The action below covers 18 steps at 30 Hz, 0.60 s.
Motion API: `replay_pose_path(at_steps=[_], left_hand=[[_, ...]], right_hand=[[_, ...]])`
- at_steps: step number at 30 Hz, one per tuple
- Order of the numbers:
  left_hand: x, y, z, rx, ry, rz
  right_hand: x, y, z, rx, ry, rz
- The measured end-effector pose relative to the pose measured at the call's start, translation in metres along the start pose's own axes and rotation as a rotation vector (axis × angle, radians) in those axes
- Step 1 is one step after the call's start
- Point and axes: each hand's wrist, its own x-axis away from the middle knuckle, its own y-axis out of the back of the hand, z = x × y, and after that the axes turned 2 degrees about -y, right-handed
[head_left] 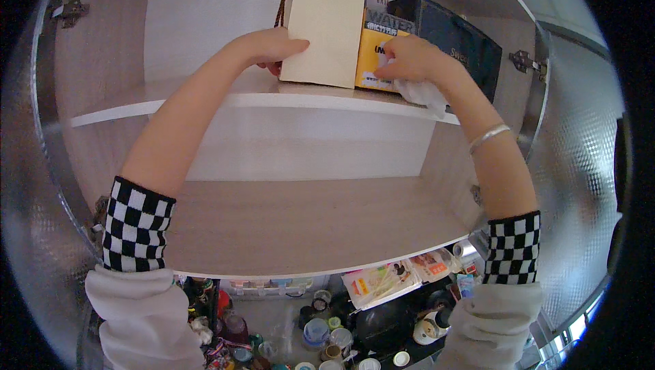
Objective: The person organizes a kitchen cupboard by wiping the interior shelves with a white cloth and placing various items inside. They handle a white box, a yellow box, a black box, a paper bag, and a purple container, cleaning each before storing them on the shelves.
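My left hand [274,46] grips the left edge of a cream paper bag [327,24], thumb on its front face and fingers around its side. A dark cord handle [282,4] shows behind that edge. The bag stands upright on the upper cabinet shelf [307,100]. My right hand [417,60] has a crumpled white cloth or tissue [422,95] in it, hanging below the palm. Its thumb and forefinger are at the front of a yellow package [369,65] bearing writing, right beside the bag. Part of that package is hidden by the hand.
A dark box [460,37] stands at the right of the upper shelf. Open cabinet doors [578,165] flank me, with hinges [527,61] on the side walls. Under the lower shelf [317,221] are several jars [316,331], a black round object [384,324] and plastic packets [381,283].
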Motion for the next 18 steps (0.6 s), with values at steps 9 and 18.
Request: replay_pose_path(at_steps=[9, 18], left_hand=[[0.016, -0.003, 0.0, 0.095, -0.165, 0.022], [0.014, 0.005, 0.014, 0.068, -0.08, 0.016]], right_hand=[[-0.007, -0.01, 0.0, -0.019, 0.028, 0.045], [0.016, 0.017, -0.022, -0.829, -0.016, -0.139]])
